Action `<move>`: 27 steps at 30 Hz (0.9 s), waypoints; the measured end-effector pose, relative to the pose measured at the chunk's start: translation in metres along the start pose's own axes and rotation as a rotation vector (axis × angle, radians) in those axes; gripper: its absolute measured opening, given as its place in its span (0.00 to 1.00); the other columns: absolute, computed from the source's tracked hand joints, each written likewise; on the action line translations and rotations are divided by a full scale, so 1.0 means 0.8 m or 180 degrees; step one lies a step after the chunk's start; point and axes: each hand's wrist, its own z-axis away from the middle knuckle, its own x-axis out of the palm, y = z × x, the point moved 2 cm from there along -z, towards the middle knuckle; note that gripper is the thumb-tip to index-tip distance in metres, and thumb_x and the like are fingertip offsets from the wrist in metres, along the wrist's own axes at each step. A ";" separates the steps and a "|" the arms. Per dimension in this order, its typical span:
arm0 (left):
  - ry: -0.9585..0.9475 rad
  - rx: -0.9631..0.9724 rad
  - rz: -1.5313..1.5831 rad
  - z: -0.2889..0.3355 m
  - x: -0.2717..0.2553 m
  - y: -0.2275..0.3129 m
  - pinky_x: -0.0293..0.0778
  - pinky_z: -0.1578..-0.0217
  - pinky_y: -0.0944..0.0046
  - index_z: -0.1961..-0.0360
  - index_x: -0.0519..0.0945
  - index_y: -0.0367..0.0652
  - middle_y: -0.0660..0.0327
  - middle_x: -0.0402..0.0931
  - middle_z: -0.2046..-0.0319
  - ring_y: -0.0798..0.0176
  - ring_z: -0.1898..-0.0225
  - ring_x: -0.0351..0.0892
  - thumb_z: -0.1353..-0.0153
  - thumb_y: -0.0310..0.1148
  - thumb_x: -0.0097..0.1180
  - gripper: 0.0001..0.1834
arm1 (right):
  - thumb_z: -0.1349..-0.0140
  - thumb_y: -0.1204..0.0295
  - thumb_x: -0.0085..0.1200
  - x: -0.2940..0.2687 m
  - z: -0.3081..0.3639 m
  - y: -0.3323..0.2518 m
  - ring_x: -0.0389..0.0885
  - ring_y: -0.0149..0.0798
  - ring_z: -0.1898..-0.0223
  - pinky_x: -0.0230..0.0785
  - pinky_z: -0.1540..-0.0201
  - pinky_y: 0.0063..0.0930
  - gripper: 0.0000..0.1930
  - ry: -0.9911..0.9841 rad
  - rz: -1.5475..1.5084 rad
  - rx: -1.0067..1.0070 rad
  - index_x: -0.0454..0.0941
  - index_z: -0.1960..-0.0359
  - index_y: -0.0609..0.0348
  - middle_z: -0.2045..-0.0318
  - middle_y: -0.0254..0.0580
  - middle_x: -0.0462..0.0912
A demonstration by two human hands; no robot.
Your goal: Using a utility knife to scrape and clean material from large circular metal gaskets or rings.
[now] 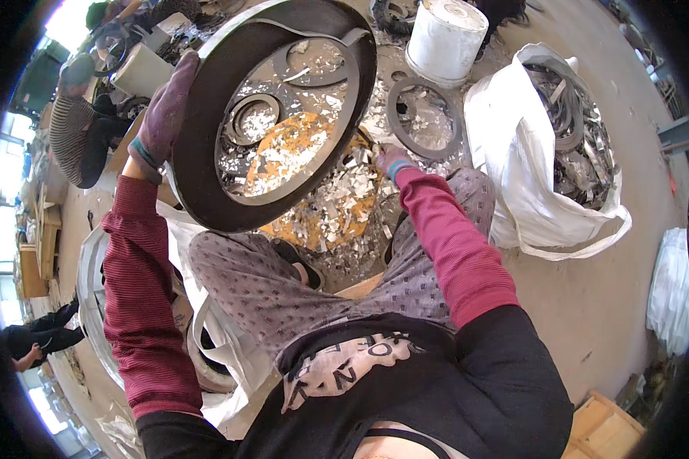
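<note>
My left hand [165, 118], in a purple glove, grips the left rim of a large black ring [199, 164]. The ring is tilted up off the floor, and scraps show through its wide opening. To the right of the ring, my gloved right hand [394, 161] is closed near its lower right edge. A thin dark piece pokes out from those fingers toward the ring, too small to name. Silvery and white flakes [352, 187] lie over an orange-yellow round surface [283, 153] between my legs.
Flat dark rings [391, 115] lie on the floor ahead. A white bucket [445, 42] stands at the far side. On the right, a white bulk bag [505, 153] holds dark strips and scrap. Another white bag [233, 367] is by my left leg. Other people [76, 130] sit and stand at left.
</note>
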 end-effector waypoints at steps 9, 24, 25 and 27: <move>-0.0280 0.0822 -0.1793 0.003 -0.012 0.002 0.59 0.37 0.60 0.34 0.57 0.33 0.51 0.59 0.35 0.58 0.37 0.63 0.30 0.33 0.41 0.26 | 0.35 0.65 0.43 0.094 -0.040 0.030 0.84 0.39 0.78 0.78 0.75 0.32 0.20 -0.0557 0.0213 -0.0170 0.68 0.44 0.61 0.73 0.48 0.84; -0.0684 0.1721 -0.2598 0.005 -0.005 -0.004 0.55 0.35 0.62 0.33 0.57 0.35 0.53 0.57 0.33 0.61 0.34 0.58 0.29 0.30 0.38 0.24 | 0.34 0.60 0.41 0.157 0.022 0.003 0.79 0.49 0.50 0.65 0.43 0.41 0.21 -0.1370 -0.0925 -0.0046 0.76 0.51 0.65 0.58 0.57 0.82; -0.0696 0.1705 -0.2588 0.002 -0.006 -0.010 0.55 0.35 0.62 0.33 0.57 0.35 0.53 0.57 0.33 0.61 0.34 0.58 0.29 0.30 0.38 0.24 | 0.35 0.62 0.40 0.161 0.022 0.007 0.76 0.50 0.46 0.62 0.40 0.42 0.21 -0.1250 -0.0976 -0.0012 0.75 0.49 0.65 0.56 0.59 0.81; -0.0517 0.0916 -0.1192 0.006 -0.024 -0.015 0.55 0.35 0.63 0.33 0.56 0.35 0.55 0.56 0.33 0.63 0.34 0.58 0.29 0.30 0.37 0.25 | 0.36 0.65 0.40 0.150 0.043 -0.014 0.82 0.49 0.56 0.70 0.48 0.41 0.20 -0.1166 -0.0914 -0.0155 0.74 0.49 0.65 0.59 0.55 0.83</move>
